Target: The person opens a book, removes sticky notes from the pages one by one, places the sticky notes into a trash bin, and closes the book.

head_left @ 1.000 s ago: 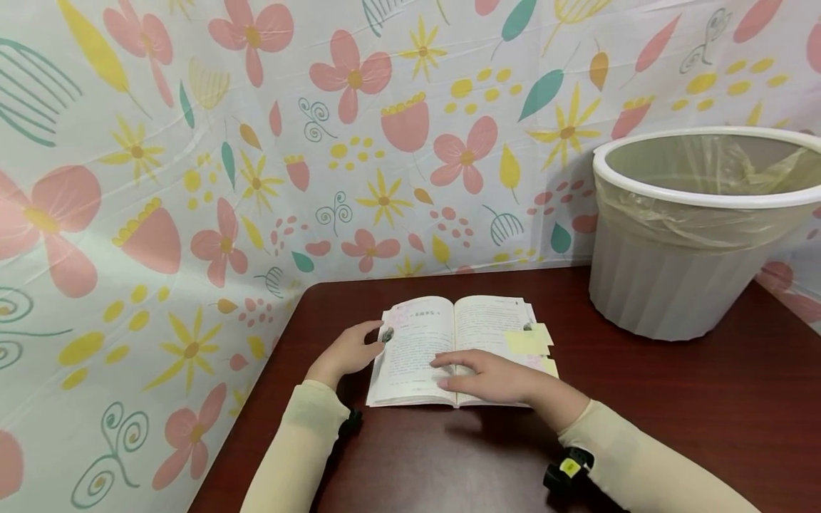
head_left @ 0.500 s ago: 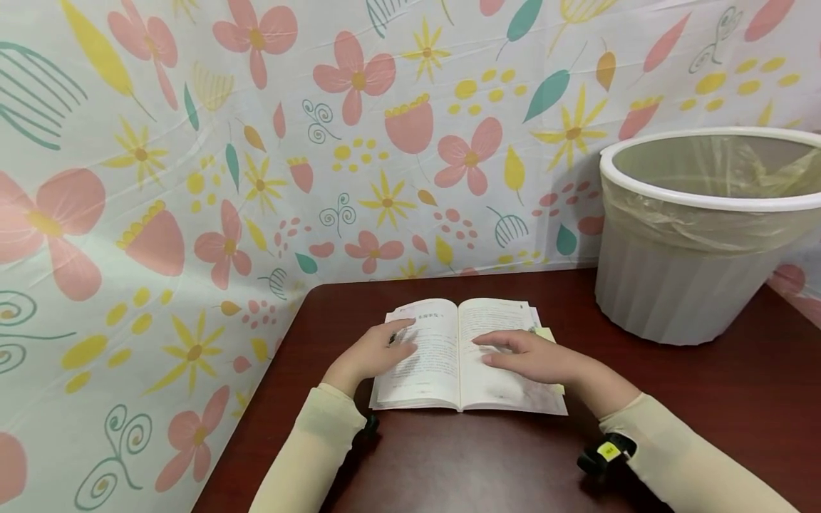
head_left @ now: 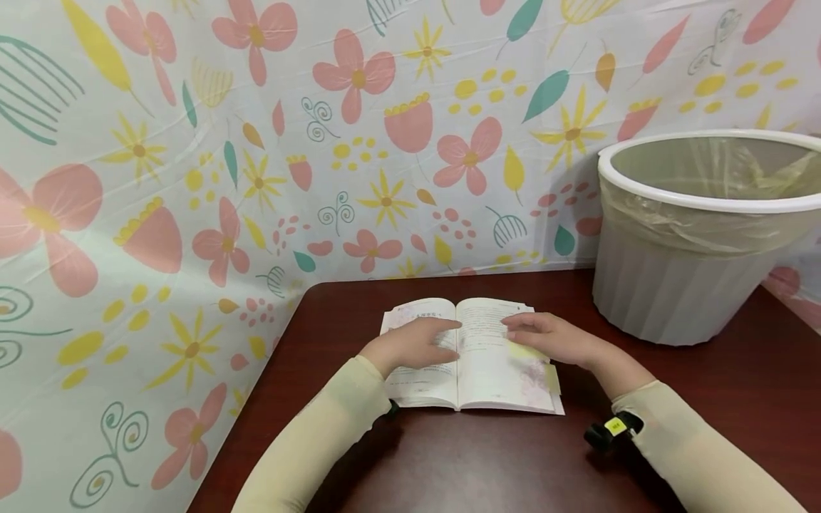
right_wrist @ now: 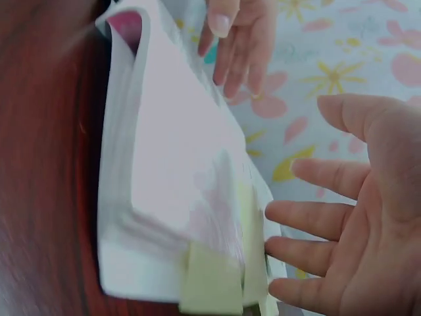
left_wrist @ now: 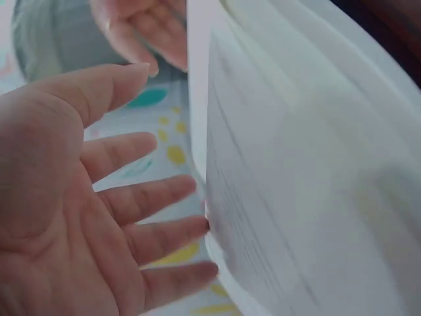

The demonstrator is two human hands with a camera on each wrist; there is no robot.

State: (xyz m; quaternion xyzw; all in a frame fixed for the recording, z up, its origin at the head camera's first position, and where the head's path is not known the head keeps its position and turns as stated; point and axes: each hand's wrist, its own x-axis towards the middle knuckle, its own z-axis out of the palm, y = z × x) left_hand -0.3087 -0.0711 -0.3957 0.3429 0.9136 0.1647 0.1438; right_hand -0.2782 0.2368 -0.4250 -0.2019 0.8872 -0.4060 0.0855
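Observation:
An open book [head_left: 487,381] with printed text lies on the dark red-brown table. My left hand [head_left: 415,343] is over its left page, thumb and fingers pointing toward the middle fold. In the left wrist view, the left hand's fingers are spread and straight, with the lower fingertips right at the page. My right hand [head_left: 561,338] is at the outer edge of the right page. The right wrist view has its fingers extended loosely apart, tips close to the pale yellow sticky notes [right_wrist: 214,280] along the page edge. Neither hand grips anything.
A grey waste bin [head_left: 667,278] with a white rim and a translucent liner bag stands on the table [head_left: 462,456] at the right. Behind hangs a flower-patterned cloth [head_left: 398,192]. Black wrist cameras [head_left: 612,431] are strapped under both sleeves.
My left hand has moved right, from the book's left edge across the left page to near the fold. The right hand has moved from over the fold to the right page's upper outer edge.

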